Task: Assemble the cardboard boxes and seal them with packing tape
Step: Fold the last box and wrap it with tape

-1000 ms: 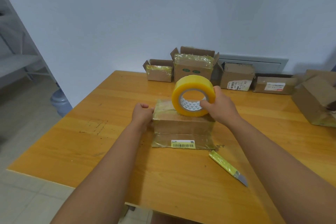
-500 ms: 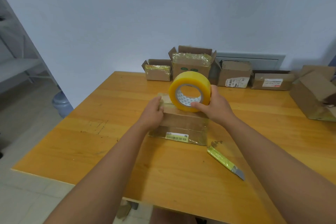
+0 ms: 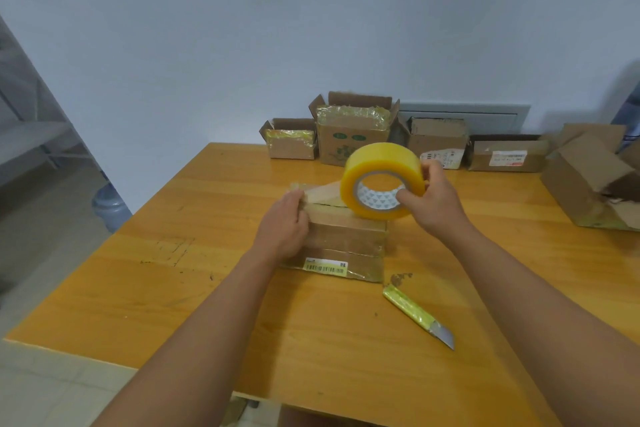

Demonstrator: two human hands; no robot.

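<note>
A flat closed cardboard box [image 3: 346, 241] with a barcode label lies in the middle of the wooden table [image 3: 173, 288]. My right hand [image 3: 431, 199] grips a big yellow roll of packing tape [image 3: 381, 180] and holds it just above the box's far right top. A strip of clear tape [image 3: 322, 192] runs from the roll leftward to the box's far left corner. My left hand [image 3: 285, 227] rests on the box's left end, its fingers curled and pinching the tape's free end there.
A yellow utility knife [image 3: 417, 310] lies on the table to the right of the box. Several open cardboard boxes [image 3: 353, 130] line the table's far edge by the wall, and a larger one [image 3: 588, 184] sits at the right. A water bottle [image 3: 109, 199] stands on the floor at left.
The right hand lifted the roll up and to the right, drawing out a strip of tape. The left hand moved from the box's left side onto its far left corner.
</note>
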